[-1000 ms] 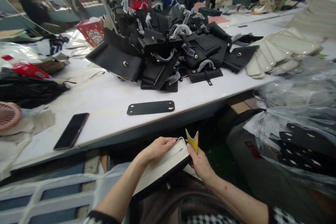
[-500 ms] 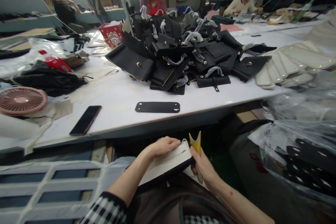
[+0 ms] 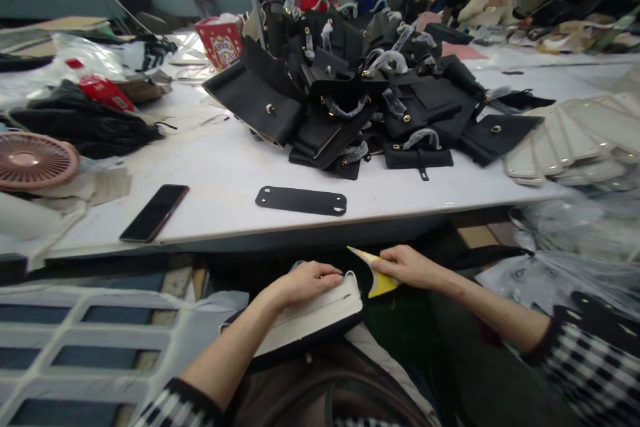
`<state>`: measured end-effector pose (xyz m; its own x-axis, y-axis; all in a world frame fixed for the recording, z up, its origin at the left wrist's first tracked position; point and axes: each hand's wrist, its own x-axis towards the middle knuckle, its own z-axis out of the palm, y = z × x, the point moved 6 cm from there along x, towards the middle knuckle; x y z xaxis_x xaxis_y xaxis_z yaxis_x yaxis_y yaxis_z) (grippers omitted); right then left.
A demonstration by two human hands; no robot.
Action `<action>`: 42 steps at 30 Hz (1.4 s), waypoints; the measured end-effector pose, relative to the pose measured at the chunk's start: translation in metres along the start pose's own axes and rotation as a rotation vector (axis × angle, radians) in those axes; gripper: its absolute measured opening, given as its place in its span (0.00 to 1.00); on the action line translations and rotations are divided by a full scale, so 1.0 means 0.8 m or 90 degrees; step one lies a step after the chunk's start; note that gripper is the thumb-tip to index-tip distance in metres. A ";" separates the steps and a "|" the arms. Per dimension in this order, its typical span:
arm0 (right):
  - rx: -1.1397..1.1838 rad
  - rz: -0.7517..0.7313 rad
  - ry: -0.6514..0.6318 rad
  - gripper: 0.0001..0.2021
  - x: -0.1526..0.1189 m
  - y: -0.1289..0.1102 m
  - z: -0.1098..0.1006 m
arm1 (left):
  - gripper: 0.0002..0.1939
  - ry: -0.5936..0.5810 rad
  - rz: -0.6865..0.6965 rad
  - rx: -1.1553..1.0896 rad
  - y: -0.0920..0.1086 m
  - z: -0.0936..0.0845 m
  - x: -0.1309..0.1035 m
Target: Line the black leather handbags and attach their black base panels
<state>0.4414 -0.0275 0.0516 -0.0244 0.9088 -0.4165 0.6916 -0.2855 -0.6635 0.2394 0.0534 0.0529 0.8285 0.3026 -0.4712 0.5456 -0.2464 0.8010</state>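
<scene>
Across my lap lies a bag piece [image 3: 320,312], cream on its upper face and black along its lower side. My left hand [image 3: 309,282] is closed on its far edge, fingers bent over the cream face. To the right of it and apart from it, my right hand [image 3: 407,267] grips a yellow tool [image 3: 384,284] with a curved notch between two points. The notch faces left, toward the bag piece's end. The rest of the tool is hidden in my fingers. Beyond my hands, a black strap piece [image 3: 301,201] with small metal studs lies near the table edge.
Black handbags [image 3: 345,93] with wrapped handles are heaped on the white table [image 3: 220,200]. A phone [image 3: 155,213] and pink fan [image 3: 35,160] lie left, cream panels [image 3: 565,137] right. A plastic bag [image 3: 575,267] stands near my right arm. Several people work behind.
My right hand has moved right, away from the bag piece, with the yellow tool turned so its notch faces left instead of up. My left hand stays on the bag piece. The view has shifted slightly.
</scene>
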 end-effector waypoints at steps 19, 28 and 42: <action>-0.521 -0.462 0.034 0.30 0.068 -0.110 -0.005 | 0.25 0.068 0.052 0.023 0.006 -0.009 -0.005; -0.555 -0.439 0.007 0.30 0.066 -0.109 -0.001 | 0.26 0.083 0.055 0.054 0.010 -0.008 -0.009; -0.555 -0.428 -0.021 0.31 0.065 -0.104 0.001 | 0.23 0.073 0.080 0.060 0.011 -0.004 -0.010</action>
<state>0.3821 0.0434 0.0846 -0.5968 0.7861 -0.1606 0.8022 0.5886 -0.1000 0.2368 0.0521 0.0647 0.8739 0.3658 -0.3201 0.4526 -0.3723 0.8103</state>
